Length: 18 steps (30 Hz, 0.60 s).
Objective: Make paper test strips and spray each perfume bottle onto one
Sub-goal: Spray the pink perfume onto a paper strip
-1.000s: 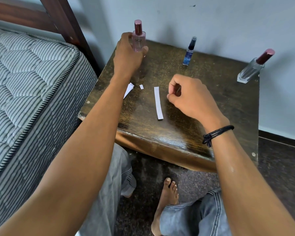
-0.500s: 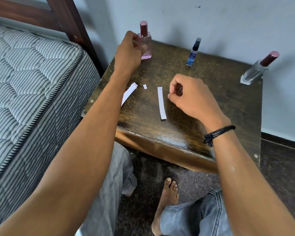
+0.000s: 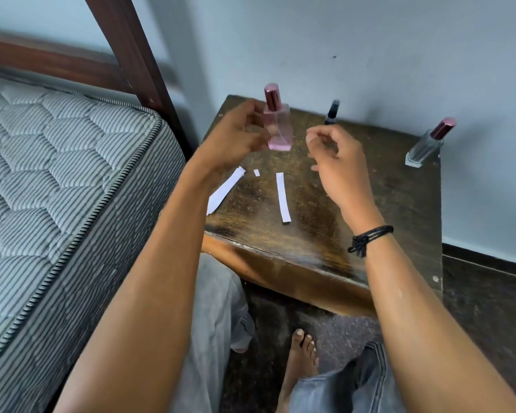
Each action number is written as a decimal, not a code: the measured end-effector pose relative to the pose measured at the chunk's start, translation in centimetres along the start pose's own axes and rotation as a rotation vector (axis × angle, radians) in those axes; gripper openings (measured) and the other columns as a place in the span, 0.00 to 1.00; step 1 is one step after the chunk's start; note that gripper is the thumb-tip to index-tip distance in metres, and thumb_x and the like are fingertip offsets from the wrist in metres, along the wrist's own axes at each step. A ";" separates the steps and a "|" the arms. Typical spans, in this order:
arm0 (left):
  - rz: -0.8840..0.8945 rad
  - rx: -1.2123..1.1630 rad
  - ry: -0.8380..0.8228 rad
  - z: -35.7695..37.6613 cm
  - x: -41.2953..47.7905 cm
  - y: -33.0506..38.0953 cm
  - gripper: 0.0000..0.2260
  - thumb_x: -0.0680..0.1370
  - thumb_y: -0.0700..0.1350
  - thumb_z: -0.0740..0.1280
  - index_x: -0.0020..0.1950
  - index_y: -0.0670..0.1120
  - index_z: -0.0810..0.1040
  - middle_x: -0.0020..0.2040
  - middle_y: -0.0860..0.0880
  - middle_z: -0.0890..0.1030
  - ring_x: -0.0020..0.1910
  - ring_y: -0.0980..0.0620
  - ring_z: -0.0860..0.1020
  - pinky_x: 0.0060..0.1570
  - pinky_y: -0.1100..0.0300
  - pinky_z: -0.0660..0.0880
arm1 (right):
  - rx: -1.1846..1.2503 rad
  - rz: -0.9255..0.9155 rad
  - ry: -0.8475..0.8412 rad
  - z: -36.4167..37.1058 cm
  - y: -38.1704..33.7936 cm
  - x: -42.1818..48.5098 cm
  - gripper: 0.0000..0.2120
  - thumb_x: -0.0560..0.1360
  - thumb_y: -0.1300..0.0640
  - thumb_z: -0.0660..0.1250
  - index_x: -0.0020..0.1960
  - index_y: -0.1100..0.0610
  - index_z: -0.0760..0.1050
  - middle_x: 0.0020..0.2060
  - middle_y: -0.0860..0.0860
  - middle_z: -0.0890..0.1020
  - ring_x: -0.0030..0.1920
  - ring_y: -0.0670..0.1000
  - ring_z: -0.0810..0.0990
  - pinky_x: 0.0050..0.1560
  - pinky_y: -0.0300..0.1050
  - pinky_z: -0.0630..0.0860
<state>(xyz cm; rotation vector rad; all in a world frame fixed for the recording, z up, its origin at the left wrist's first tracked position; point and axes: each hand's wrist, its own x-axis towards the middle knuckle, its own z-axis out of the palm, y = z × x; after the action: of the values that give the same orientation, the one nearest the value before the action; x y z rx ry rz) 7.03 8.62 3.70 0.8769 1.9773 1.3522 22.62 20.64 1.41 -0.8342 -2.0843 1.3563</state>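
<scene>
A striped mattress [image 3: 57, 180] filled the left, beside the dark wooden desk [image 3: 393, 204]. The left hand [image 3: 236, 138] gripped the pink perfume bottle [image 3: 277, 126], lifted above the desk's far left. The right hand [image 3: 334, 156] hovered empty, fingers loosely curled. A clear bottle [image 3: 426, 144] stood far right, a small dark bottle [image 3: 331, 113] between. Two paper strips [image 3: 283, 196] lay near.

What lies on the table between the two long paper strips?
In the head view, only a tiny paper scrap lies between the left strip and the right strip; otherwise bare wood.
</scene>
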 end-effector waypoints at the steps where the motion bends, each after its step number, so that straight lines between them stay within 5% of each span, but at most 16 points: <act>1: 0.004 -0.011 -0.024 0.2 -0.5 0.0 0.14 0.79 0.35 0.67 0.63 0.44 0.74 0.62 0.40 0.79 0.57 0.39 0.81 0.58 0.42 0.79 | 0.041 0.026 -0.024 0.1 -0.3 -0.2 0.07 0.84 0.50 0.64 0.58 0.47 0.79 0.54 0.42 0.81 0.53 0.51 0.83 0.57 0.57 0.82; 5: 0.023 -0.088 -0.082 0.9 -1.9 -0.2 0.14 0.79 0.35 0.68 0.65 0.42 0.74 0.62 0.41 0.79 0.50 0.43 0.81 0.50 0.55 0.80 | 0.095 0.088 -0.142 0.9 -0.6 -0.7 0.12 0.86 0.45 0.58 0.59 0.43 0.80 0.55 0.55 0.84 0.57 0.62 0.82 0.60 0.68 0.78; 8: 0.025 -0.154 -0.090 1.3 -2.4 -0.5 0.13 0.80 0.38 0.69 0.64 0.41 0.74 0.64 0.39 0.78 0.49 0.50 0.83 0.50 0.63 0.78 | 0.188 0.124 -0.211 1.3 -0.7 -0.6 0.13 0.86 0.46 0.57 0.61 0.45 0.79 0.55 0.51 0.86 0.56 0.52 0.84 0.62 0.57 0.81; 11: 0.015 -0.227 -0.074 1.5 -2.4 -0.6 0.12 0.80 0.38 0.69 0.63 0.40 0.75 0.62 0.38 0.77 0.53 0.45 0.84 0.55 0.60 0.79 | 0.305 0.142 -0.236 1.7 -0.7 -0.6 0.17 0.86 0.47 0.57 0.66 0.52 0.79 0.58 0.51 0.85 0.58 0.50 0.85 0.58 0.49 0.82; 18: 0.045 -0.170 -0.119 1.4 -2.0 0.0 0.13 0.81 0.40 0.67 0.65 0.42 0.80 0.52 0.43 0.84 0.49 0.54 0.82 0.51 0.61 0.80 | 0.448 0.120 -0.206 1.2 -0.2 -0.6 0.13 0.85 0.49 0.60 0.56 0.51 0.82 0.51 0.50 0.87 0.53 0.54 0.85 0.62 0.58 0.80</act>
<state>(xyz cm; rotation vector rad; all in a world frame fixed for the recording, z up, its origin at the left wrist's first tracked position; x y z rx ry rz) 9.38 7.83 3.45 0.9041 1.7349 1.4353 22.07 19.40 1.12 -0.6554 -1.7820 1.9496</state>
